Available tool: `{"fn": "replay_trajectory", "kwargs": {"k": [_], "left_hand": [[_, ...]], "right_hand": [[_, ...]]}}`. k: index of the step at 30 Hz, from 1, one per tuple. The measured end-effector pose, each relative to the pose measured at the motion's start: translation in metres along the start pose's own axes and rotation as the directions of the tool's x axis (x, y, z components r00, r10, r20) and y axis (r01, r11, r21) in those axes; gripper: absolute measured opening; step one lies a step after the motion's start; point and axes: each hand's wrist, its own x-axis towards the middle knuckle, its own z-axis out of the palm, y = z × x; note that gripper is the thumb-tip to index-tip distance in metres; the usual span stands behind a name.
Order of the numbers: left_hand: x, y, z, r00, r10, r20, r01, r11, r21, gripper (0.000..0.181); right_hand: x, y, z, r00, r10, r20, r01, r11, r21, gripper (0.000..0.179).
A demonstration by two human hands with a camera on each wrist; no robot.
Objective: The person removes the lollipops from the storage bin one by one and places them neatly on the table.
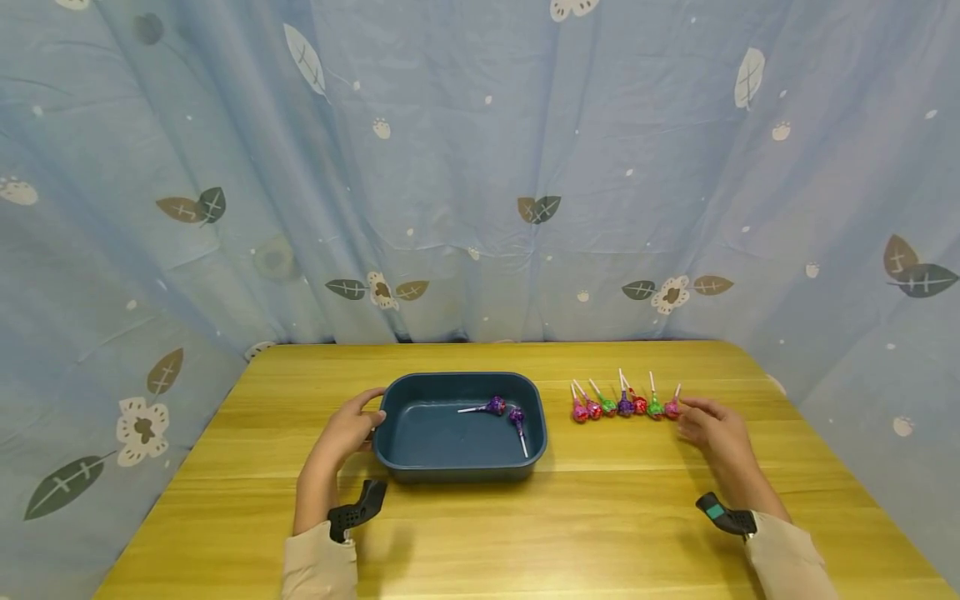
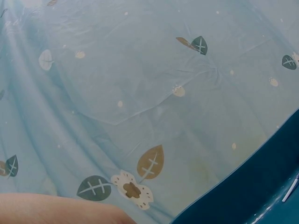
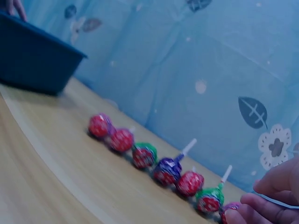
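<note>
My left hand (image 1: 351, 429) grips the left end of a dark blue plastic bin (image 1: 457, 476), its thumb over the rim. Two purple-wrapped lollipops lie inside: one lollipop (image 1: 495, 406) points its stick left, the other lollipop (image 1: 517, 417) toward me. To the bin's right, several lollipops sit in a row, sticks pointing away. My right hand (image 1: 716, 429) is at the row's right end, fingertips right at a pink lollipop (image 1: 672, 410) and bent loosely. In the right wrist view the fingers partly cover that pink lollipop (image 3: 228, 211); its stick is hidden there.
Beside the pink one lies a green lollipop (image 1: 655, 408), then a red lollipop (image 1: 639, 405) and a purple lollipop (image 1: 625, 406). A wooden table (image 1: 600, 533) carries everything. Behind it hangs a blue patterned curtain (image 1: 465, 167). A black wrist device (image 1: 358, 510) sits on each forearm.
</note>
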Motion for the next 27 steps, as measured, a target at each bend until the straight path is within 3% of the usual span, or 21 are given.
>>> {"fn": "replay_trajectory", "kwargs": {"k": [6,13,19,27], "left_hand": [[0.0,0.001,-0.001,1.0,0.002,-0.002,-0.002,1.0,0.013,0.048],[-0.001,0.003,-0.002,1.0,0.008,0.002,-0.008,1.0,0.02,0.049],[-0.001,0.004,-0.001,1.0,0.006,0.001,-0.006,1.0,0.022,0.048],[-0.002,0.003,-0.001,1.0,0.006,0.0,-0.006,1.0,0.023,0.048]], "right_hand": [[-0.011,-0.008,0.013,0.994,-0.003,0.112,-0.009,0.994,0.105,0.016],[-0.017,-0.016,0.04,0.983,-0.02,0.184,0.017,1.0,0.015,0.042],[-0.019,-0.016,0.065,0.969,-0.039,0.245,0.049,0.998,-0.033,0.042],[-0.02,-0.017,0.098,0.949,-0.016,0.316,0.025,0.999,-0.024,0.044]]}}
